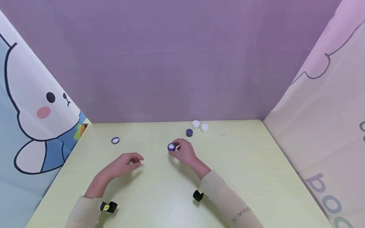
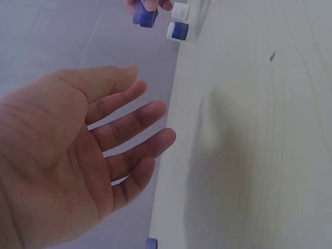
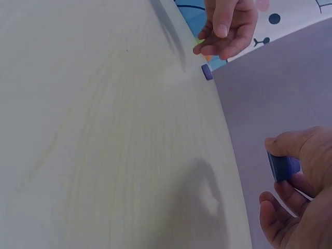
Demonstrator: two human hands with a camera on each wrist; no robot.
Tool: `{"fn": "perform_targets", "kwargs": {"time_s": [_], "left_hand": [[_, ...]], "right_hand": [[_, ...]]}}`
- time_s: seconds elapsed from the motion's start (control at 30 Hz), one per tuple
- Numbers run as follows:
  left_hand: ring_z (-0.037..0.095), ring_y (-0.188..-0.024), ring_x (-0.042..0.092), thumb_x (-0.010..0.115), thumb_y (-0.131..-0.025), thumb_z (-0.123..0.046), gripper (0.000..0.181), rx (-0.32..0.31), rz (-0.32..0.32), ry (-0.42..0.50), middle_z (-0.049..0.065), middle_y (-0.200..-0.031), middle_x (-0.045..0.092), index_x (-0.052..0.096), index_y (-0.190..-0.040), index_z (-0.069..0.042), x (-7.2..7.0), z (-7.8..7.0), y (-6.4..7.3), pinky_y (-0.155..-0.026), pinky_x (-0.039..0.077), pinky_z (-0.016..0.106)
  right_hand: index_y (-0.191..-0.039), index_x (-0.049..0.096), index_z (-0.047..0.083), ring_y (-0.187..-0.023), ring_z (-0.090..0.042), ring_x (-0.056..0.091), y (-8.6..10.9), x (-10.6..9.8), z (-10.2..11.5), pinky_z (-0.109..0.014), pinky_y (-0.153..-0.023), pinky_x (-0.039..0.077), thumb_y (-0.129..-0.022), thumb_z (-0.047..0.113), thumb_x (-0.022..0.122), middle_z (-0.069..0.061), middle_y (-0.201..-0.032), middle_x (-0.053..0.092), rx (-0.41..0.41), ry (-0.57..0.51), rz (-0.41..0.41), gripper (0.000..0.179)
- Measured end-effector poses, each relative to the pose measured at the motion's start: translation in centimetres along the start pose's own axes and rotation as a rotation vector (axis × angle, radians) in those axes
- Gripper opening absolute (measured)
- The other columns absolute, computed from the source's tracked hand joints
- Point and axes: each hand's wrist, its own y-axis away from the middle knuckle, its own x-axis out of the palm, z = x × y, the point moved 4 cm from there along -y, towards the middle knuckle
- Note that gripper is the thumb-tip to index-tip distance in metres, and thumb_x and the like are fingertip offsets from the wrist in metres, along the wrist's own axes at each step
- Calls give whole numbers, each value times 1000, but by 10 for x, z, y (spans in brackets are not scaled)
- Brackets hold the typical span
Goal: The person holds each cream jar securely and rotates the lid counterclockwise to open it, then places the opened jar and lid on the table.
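Note:
In the head view my right hand (image 1: 184,152) pinches a small round purple jar (image 1: 171,147) between thumb and fingers, its whitish round top facing up. The right wrist view shows the same jar (image 3: 280,167) from the side, with the thumb on one face. My left hand (image 1: 122,166) hovers over the table with loosely bent fingers and holds nothing; its palm shows in the left wrist view. Beyond it, at the left, a shallow purple lid (image 1: 115,140) lies on the table, its white inside showing.
Behind the right hand stand a small dark purple container (image 1: 189,132) and two white ones, one nearer the back edge (image 1: 195,124) and another beside it (image 1: 204,128). The pale table (image 1: 159,202) ends at a purple curtain (image 1: 176,63). Printed cloths hang at both sides.

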Motion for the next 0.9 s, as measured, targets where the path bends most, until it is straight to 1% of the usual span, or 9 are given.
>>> {"fn": "perform_targets", "kwargs": {"time_s": [0.17, 0.27, 0.37, 0.47, 0.6, 0.77, 0.9], "left_hand": [[16, -96, 58, 61, -98, -18, 22, -14, 10, 7, 1, -103, 65, 65, -117, -7, 3, 4, 1, -83, 49, 37], [17, -96, 58, 60, -98, -18, 22, -11, 22, 13, 0, -103, 65, 65, -117, -7, 5, 5, 0, -83, 49, 37], [17, -96, 58, 59, -98, -16, 21, -20, 30, 13, -2, -102, 64, 65, -117, -8, 7, 5, -1, -83, 50, 36], [18, -96, 58, 59, -98, -14, 20, -36, 32, 13, -1, -103, 63, 65, -116, -7, 7, 5, 0, -83, 50, 37], [20, -97, 57, 59, -98, -13, 20, -55, 34, 9, 2, -103, 63, 64, -116, -6, 6, 5, 3, -82, 50, 39], [20, -98, 57, 58, -98, -15, 21, -58, 32, -11, 0, -104, 62, 64, -117, -7, 7, 9, 7, -83, 49, 38], [19, -97, 57, 59, -98, -16, 21, -73, 26, -3, -1, -103, 62, 64, -117, -8, 8, 11, 8, -82, 50, 37]], "right_hand": [[-109, 68, 7, -81, -16, 59, -9, -1, -7, -28, -72, 49, -76, 18, 84, -4, -99, 67, 13, 27, 5, 38], [-108, 68, 8, -81, -15, 59, -15, -1, -12, -29, -72, 49, -76, 18, 84, -4, -101, 67, 27, 36, 5, 37], [-108, 68, 8, -81, -15, 60, -21, -2, -16, -30, -72, 50, -76, 17, 84, -5, -102, 68, 37, 36, 6, 37], [-107, 68, 7, -82, -17, 62, -26, -3, -19, -30, -73, 51, -76, 16, 83, -6, -103, 68, 43, 42, 9, 36], [-108, 67, 6, -85, -18, 64, -33, -3, -22, -31, -75, 51, -78, 16, 82, -6, -104, 69, 47, 58, 27, 35], [-108, 68, 7, -93, -19, 62, -44, -4, -27, -33, -82, 49, -78, 18, 82, -4, -103, 69, 51, 120, 19, 35], [-108, 68, 8, -96, -21, 62, -50, -4, -30, -35, -85, 49, -78, 19, 82, -4, -102, 69, 73, 148, 20, 35]]}}
